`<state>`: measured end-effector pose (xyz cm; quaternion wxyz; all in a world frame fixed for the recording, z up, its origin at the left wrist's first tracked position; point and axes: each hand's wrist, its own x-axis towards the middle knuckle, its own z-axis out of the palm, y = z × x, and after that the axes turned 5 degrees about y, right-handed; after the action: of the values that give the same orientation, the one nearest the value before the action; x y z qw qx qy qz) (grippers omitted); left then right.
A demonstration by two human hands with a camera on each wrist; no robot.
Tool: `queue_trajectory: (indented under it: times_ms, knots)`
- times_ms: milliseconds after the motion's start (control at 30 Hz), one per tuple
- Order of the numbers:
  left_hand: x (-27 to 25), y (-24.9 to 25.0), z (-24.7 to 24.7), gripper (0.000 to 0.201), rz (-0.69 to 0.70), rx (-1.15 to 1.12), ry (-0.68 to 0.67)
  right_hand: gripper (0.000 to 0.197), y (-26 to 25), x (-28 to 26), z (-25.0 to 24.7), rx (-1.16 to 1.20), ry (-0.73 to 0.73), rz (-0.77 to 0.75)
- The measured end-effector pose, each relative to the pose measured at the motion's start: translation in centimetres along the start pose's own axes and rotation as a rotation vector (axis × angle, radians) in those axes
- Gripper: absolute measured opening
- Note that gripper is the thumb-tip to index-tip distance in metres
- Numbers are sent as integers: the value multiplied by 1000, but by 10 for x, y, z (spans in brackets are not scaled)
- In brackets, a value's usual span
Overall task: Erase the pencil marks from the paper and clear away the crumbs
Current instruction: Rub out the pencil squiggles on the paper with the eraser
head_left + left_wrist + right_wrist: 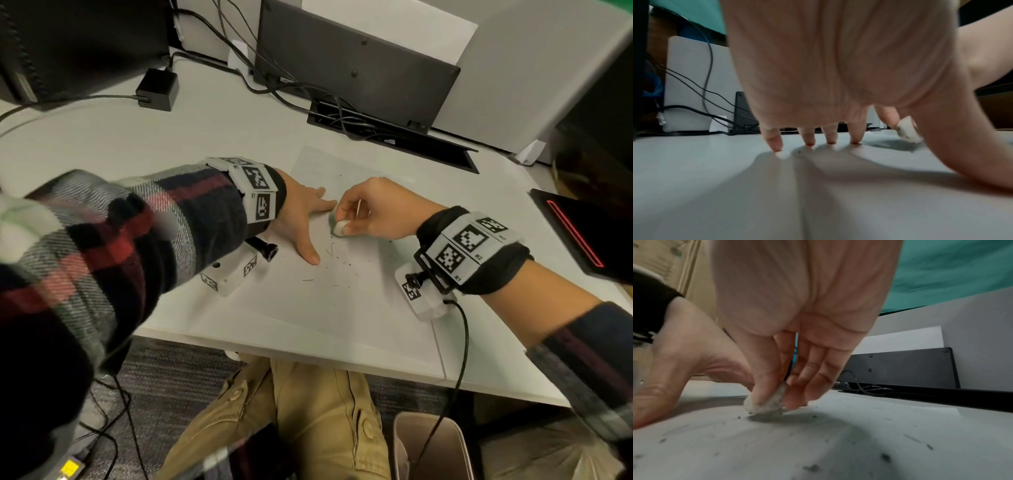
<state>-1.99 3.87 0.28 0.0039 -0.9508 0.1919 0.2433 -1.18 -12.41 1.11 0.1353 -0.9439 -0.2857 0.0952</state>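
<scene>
A white sheet of paper (pixel 342 294) lies on the desk with faint pencil marks (pixel 330 248) and dark eraser crumbs (pixel 346 263) scattered over it. My right hand (pixel 373 209) pinches a small grey-white eraser (pixel 339 228) between thumb and fingers and presses it onto the paper (pixel 859 434). In the right wrist view the eraser (pixel 766 402) sits over a grey smudge, with crumbs (pixel 812 467) in front. My left hand (pixel 301 219) lies flat with spread fingers (pixel 774 142) holding the paper (pixel 735 186) down, just left of the eraser (pixel 908 131).
A black cable tray (pixel 390 137) with wires and a dark upright panel (pixel 356 65) stand behind the paper. A black power adapter (pixel 157 89) sits at the back left. A black device with a red line (pixel 582 233) lies at the right. A bin (pixel 431 445) stands below the desk edge.
</scene>
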Motion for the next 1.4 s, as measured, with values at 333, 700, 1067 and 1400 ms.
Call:
queue_trajectory:
  times_ms: [333,700,1067,1400]
  knots:
    - [6,2,7,115,-33,5,1,10,-5,4,6,61,-69,-26]
    - [3,5,5,112,-33,-12,3,9,-11,6,9,-43,-49,-45]
    - [5,5,5,112,-37,0,-3,8,-14,7,7,-81,-71,-46]
    - [4,6,5,113,-38,-5,-3,10,-15,5,10,-86,-18,-49]
